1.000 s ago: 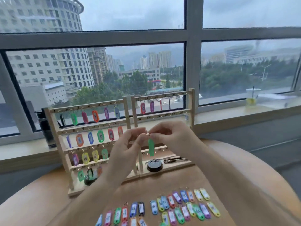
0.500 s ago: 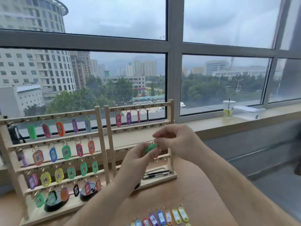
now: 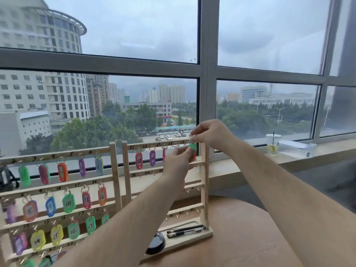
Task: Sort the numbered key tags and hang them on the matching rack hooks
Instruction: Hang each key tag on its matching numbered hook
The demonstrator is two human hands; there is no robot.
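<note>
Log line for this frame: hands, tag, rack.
left hand: holds green tag | right hand: pinches its ring | place: right rack top rail, right end | tag number: unreadable

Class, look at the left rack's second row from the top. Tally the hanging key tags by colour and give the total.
Orange tags: 2
Purple tag: 1
Blue tag: 1
Green tag: 1
Red tag: 1
Total: 6
</note>
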